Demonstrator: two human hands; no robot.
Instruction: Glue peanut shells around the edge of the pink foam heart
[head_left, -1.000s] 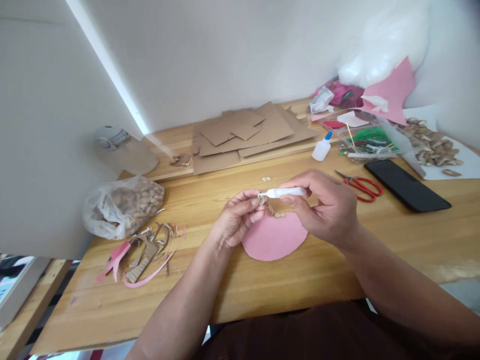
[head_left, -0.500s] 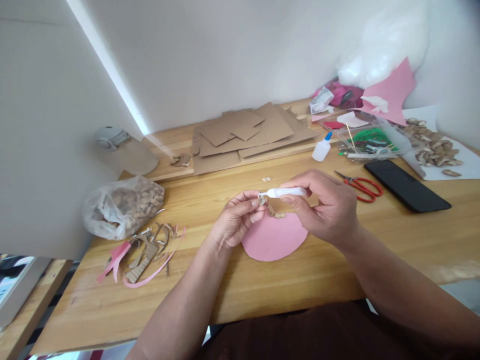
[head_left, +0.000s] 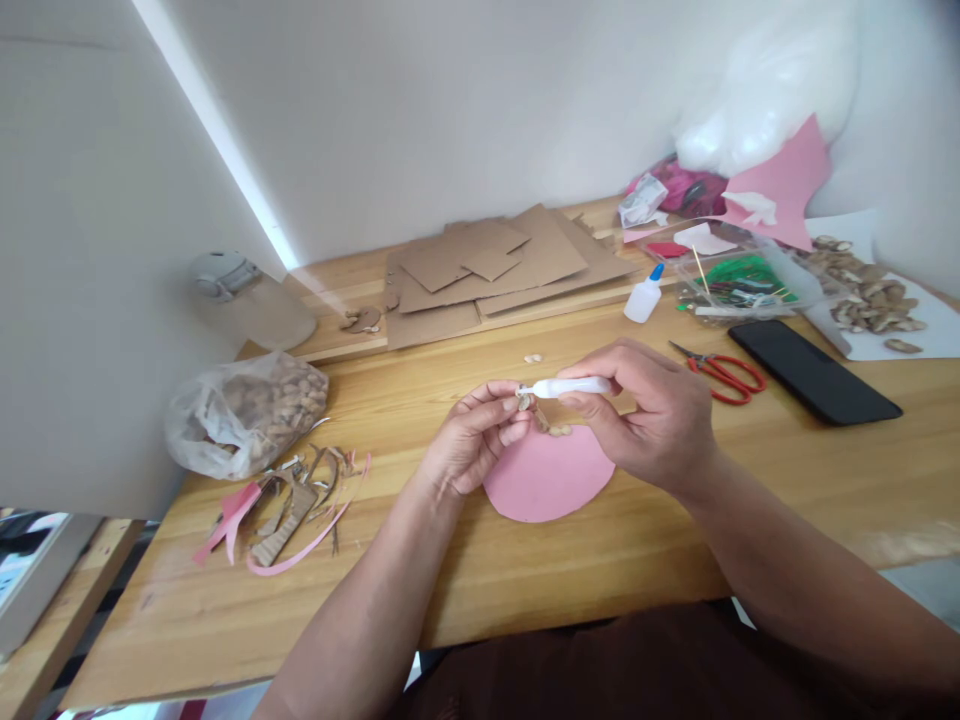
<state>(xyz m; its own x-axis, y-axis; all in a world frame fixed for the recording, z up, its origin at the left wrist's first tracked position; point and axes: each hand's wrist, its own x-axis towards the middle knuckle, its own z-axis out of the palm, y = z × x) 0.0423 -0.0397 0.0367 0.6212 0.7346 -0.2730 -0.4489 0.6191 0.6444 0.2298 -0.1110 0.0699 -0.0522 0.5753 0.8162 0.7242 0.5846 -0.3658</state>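
My left hand (head_left: pixel 480 432) pinches a peanut shell (head_left: pixel 524 402) between thumb and fingers, its hollow side partly in view. In my right hand (head_left: pixel 651 415) is a white glue bottle (head_left: pixel 571 387), held on its side with the nozzle pointing left. The nozzle tip is at the shell; whether the two touch I cannot tell. Below both hands a pink paper circle (head_left: pixel 547 480) lies on the wooden table, with a few peanut shells (head_left: pixel 559 430) along its far edge. One more peanut shell (head_left: pixel 532 358) lies on the wood just beyond my hands.
A blue-capped bottle (head_left: pixel 643 296), red-handled scissors (head_left: pixel 731 380) and a black phone (head_left: pixel 814 370) lie to the right, near heaped shells (head_left: pixel 874 290). Cardboard sheets (head_left: pixel 495 265) are at the back. Leftward are a bag of peanuts (head_left: pixel 251 410) and cardboard scraps (head_left: pixel 296 510).
The glue bottle has shifted very slightly left and down, its nozzle still at the peanut shell. Everything else looks the same.
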